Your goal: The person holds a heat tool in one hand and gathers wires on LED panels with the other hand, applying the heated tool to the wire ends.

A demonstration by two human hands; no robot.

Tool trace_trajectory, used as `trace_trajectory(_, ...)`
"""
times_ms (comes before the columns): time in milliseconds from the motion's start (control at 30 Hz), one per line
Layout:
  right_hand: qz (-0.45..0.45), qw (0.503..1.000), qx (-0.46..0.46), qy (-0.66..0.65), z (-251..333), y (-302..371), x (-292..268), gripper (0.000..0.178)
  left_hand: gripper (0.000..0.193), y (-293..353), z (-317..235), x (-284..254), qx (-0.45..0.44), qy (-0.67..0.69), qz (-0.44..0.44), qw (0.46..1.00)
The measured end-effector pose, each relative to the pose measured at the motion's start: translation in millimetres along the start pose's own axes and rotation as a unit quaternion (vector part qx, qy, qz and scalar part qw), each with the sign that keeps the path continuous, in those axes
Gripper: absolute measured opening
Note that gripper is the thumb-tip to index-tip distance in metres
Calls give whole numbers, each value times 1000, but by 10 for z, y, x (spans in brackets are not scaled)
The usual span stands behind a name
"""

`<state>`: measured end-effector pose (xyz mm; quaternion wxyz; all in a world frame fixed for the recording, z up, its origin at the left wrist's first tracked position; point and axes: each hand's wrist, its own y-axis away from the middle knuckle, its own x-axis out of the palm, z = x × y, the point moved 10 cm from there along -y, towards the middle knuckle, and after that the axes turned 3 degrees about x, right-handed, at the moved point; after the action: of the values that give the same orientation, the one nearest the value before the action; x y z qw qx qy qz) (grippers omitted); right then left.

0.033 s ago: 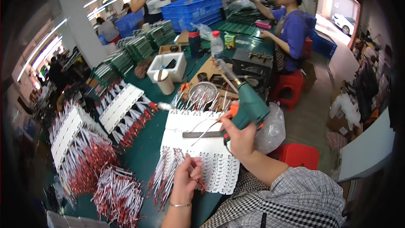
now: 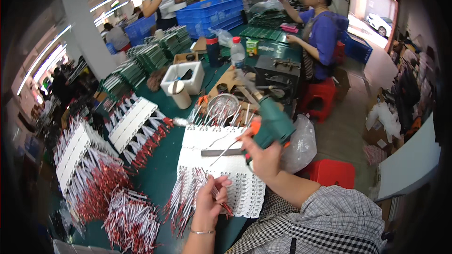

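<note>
My right hand (image 2: pixel 266 160) is closed round the handle of a green heat gun (image 2: pixel 273 121); its metal nozzle points away from me and slightly left. Under it lies a white sheet of small joined boards (image 2: pixel 195 136), crossed by a dark grey flat bar (image 2: pixel 221 152). My left hand (image 2: pixel 213 200), fingers curled, is at the sheet's near left part, among thin white wires with red ends (image 2: pixel 181 202). The curled fingers appear to hold some of these wires, though the fingertips partly hide them. A loose thin wire (image 2: pixel 225 153) sticks up over the bar.
Wired white boards (image 2: pixel 75 153) and a loose wire bundle (image 2: pixel 132 221) lie to the left. A foam box (image 2: pixel 188 77), a cream canister (image 2: pixel 180 96), bottles (image 2: pixel 238 54) and a metal bowl (image 2: pixel 223 106) stand beyond. At right are a plastic bag (image 2: pixel 301 143), red stools (image 2: pixel 332 174) and a co-worker (image 2: pixel 325 33).
The heat gun and my right hand have shifted slightly left and nearer. My left hand stays almost in place at the wires. The whole view has moved a little.
</note>
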<state>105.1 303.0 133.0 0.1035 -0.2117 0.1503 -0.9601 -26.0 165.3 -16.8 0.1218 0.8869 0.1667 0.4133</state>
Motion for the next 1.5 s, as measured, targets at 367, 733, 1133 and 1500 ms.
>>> trace_trajectory(367, 271, 956, 83, 81, -445, 992, 226, 27, 15, 315, -783, 79, 224, 48, -93, 969)
trace_trajectory(733, 171, 977, 121, 50, -379, 630, -70, 47, 28, 651, -824, -568, 362, -168, -127, 908)
trace_trajectory(1133, 286, 942, 170, 47, -370, 666, 120, 50, 11, 784, -909, 133, 352, -390, -134, 840)
trace_trajectory(1500, 295, 917, 269, 19, -540, 749, 179, 21, 14, 788, -703, 747, 444, -542, -32, 713)
